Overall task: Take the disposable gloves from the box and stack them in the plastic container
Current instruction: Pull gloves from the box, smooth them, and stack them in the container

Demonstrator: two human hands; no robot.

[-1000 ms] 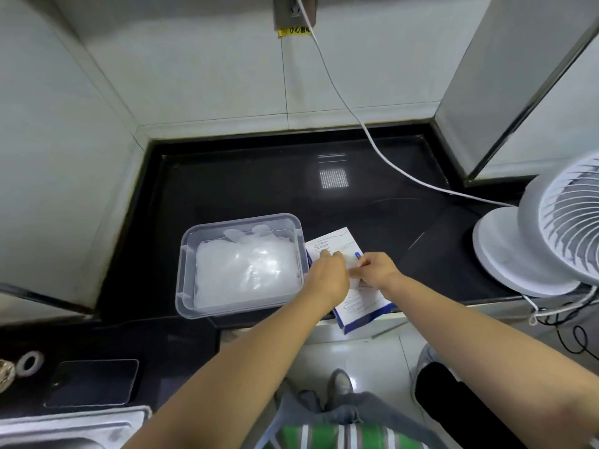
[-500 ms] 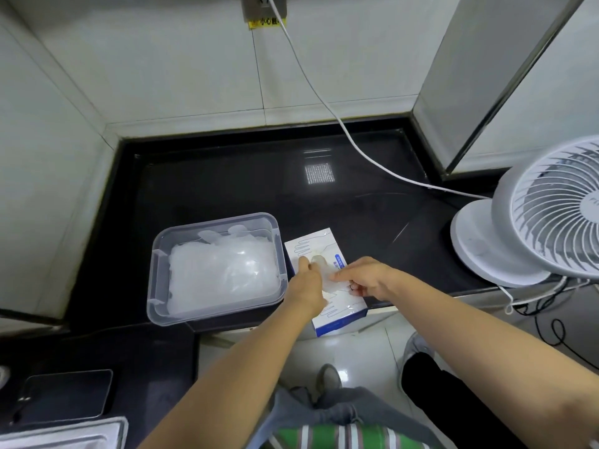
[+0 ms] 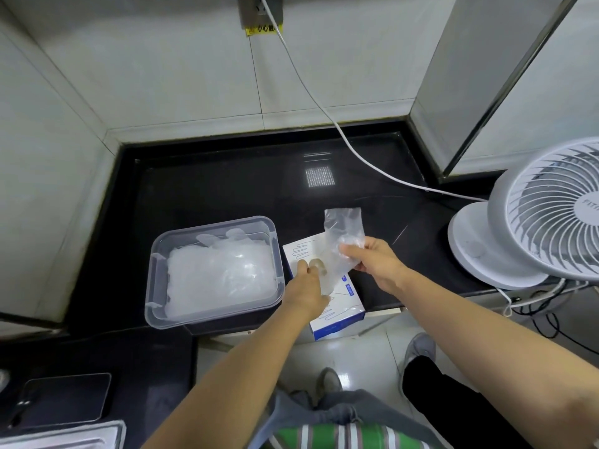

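Though the clear glove (image 3: 343, 231) veils the left hand (image 3: 304, 294) fingertips on the box (image 3: 340, 312), so its grip cannot be told, the right hand (image 3: 372, 260) pinches that glove, raised above the box. Box overhangs the worktop (image 3: 227, 189) front edge, just beside the container (image 3: 155, 277) of stacked gloves (image 3: 220, 273). Fan (image 3: 534, 222) cut off right; open worktop behind.
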